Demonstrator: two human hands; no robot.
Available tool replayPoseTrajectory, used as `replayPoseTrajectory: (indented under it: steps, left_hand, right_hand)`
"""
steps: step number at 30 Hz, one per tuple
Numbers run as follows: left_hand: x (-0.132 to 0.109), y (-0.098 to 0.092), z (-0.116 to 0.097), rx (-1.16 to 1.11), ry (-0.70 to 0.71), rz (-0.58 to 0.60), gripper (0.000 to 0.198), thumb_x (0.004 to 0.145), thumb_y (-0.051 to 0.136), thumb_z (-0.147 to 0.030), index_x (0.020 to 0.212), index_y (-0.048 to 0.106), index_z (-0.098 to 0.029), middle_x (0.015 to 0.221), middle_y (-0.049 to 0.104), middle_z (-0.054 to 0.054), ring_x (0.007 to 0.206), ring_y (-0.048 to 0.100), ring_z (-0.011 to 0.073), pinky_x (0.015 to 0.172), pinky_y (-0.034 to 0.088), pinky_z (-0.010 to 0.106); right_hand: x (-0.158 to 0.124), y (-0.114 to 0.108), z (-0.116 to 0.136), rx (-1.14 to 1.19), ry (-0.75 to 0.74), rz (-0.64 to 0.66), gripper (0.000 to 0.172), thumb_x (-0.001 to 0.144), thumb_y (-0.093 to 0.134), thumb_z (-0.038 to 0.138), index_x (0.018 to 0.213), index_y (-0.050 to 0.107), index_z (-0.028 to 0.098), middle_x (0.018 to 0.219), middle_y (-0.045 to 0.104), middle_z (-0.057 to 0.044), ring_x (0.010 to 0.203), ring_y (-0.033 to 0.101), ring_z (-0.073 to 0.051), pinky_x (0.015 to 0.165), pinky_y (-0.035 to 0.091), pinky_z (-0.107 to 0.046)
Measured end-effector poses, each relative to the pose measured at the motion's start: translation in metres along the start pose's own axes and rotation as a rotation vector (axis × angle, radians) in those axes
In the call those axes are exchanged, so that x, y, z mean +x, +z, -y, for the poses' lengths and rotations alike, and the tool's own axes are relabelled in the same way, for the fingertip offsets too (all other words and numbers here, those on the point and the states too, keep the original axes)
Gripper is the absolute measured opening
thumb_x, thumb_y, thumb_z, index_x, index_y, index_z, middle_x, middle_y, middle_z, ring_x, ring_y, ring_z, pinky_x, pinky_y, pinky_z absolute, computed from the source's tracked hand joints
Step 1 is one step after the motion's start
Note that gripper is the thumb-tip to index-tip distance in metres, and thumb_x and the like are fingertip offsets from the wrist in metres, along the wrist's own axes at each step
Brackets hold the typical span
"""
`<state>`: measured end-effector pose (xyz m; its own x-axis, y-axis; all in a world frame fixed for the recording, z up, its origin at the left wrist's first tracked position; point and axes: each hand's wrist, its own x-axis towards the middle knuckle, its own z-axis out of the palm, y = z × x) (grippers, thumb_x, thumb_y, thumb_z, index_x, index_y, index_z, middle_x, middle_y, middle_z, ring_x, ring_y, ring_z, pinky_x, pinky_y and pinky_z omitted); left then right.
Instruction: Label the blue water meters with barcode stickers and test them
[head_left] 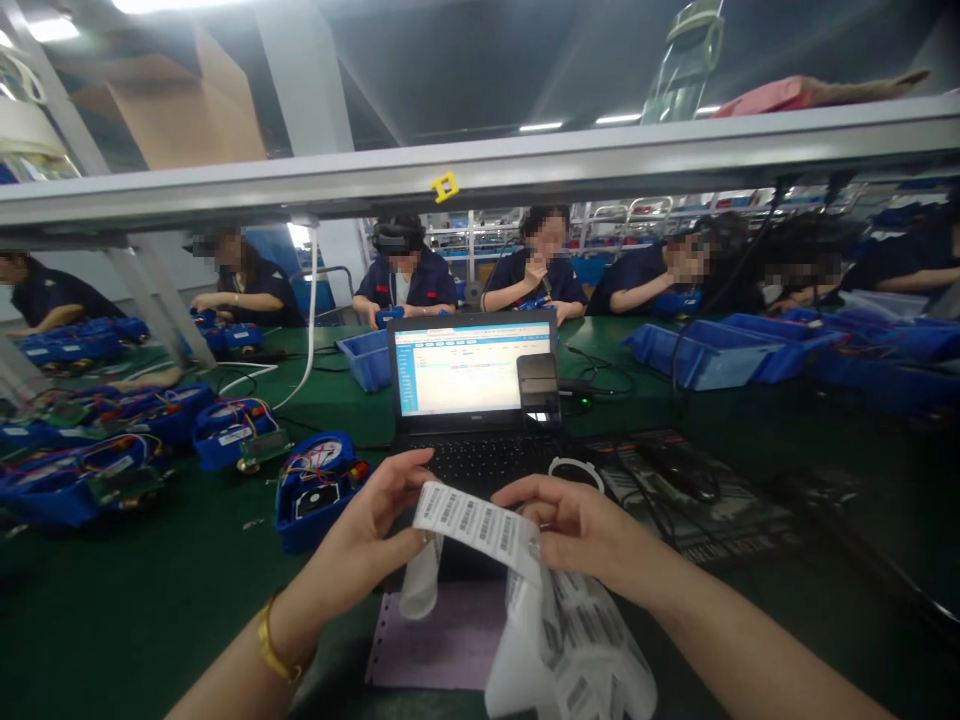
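Observation:
A white strip of barcode labels (476,522) is stretched between my two hands, above the front of an open laptop (480,460). My left hand (375,525) pinches the strip's left part, and a short end curls down below the fingers. At the strip's right part, my right hand (589,530) grips it between thumb and fingers. More of the label strip hangs in loose loops under the right hand. Beneath the strip lies a pinkish-purple sheet (435,645) with holes along its left edge. A phone (538,388) leans against the laptop's lit screen.
Several blue housings with wires (319,485) stand on the green table at left. A computer mouse (679,470) and cables lie at right. Blue bins (701,352) stand farther back. Several people sit across the table. A shelf (480,160) spans overhead.

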<state>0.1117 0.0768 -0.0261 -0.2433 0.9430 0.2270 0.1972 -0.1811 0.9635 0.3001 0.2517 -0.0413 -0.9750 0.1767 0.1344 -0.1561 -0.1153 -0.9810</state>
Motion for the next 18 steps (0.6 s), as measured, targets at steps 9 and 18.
replayPoseTrajectory:
  steps: [9,18]
  left_hand:
    - [0.001,-0.001,0.004,0.032,-0.018,-0.004,0.055,0.077,0.060,-0.023,0.128,0.038,-0.021,0.115,0.051,0.010,0.112,0.048,0.0241,0.093,0.041,0.035]
    - [-0.007,0.020,0.004,0.212,0.013,0.038,0.059,0.077,0.062,-0.018,0.130,0.038,-0.026,0.119,0.051,0.005,0.114,0.048,0.0196,0.096,0.041,0.030]
  right_hand:
    - [-0.002,0.005,0.013,-0.270,-0.002,-0.120,0.036,0.072,0.066,0.024,0.107,0.060,0.016,0.082,0.063,-0.002,0.073,0.057,-0.014,0.066,0.044,-0.024]
    - [-0.004,0.021,0.016,-0.333,0.023,-0.165,0.036,0.070,0.062,0.026,0.104,0.061,0.016,0.074,0.059,0.000,0.062,0.050,-0.012,0.058,0.038,-0.023]
